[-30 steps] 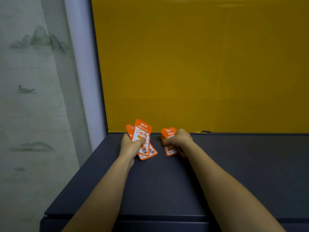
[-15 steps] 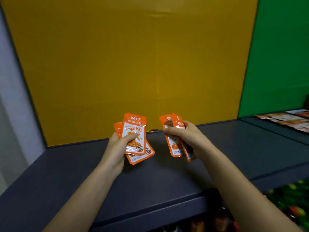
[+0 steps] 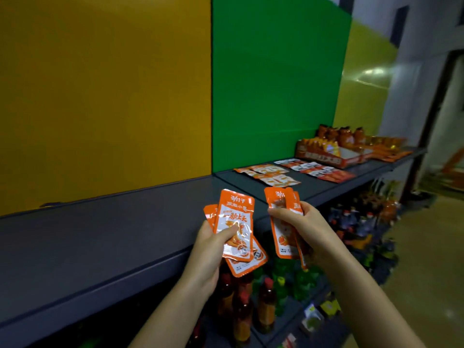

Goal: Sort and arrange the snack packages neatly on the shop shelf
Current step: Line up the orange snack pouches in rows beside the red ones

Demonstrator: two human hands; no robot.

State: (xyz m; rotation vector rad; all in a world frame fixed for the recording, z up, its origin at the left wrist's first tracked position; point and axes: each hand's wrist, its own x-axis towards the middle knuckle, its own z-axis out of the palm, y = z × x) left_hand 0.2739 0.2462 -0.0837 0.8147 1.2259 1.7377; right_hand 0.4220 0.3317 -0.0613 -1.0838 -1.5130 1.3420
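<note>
While both hands are raised in front of the dark grey shelf, each grips its own small fan of orange snack packets. The left hand holds the left bunch, about three overlapping packets splayed like cards. Its thumb is pressed across the printed face of the front one, which carries white Chinese lettering. The right hand pinches the right bunch, at least two packets held nearly upright, with thumb and fingers closed around their middle. These two bunches are near each other but apart, held in the air over the shelf's front edge and touching nothing else.

Behind this stretch of shelf stands a yellow back panel, and a green back panel adjoins it on the right. Before the green one, flat orange packets lie in rows on the shelf, with white-and-red packets just beyond them. Farther right sits an open orange display carton with pouches standing in it. Bottles with red and green caps stand on the lower shelf beneath the hands.
</note>
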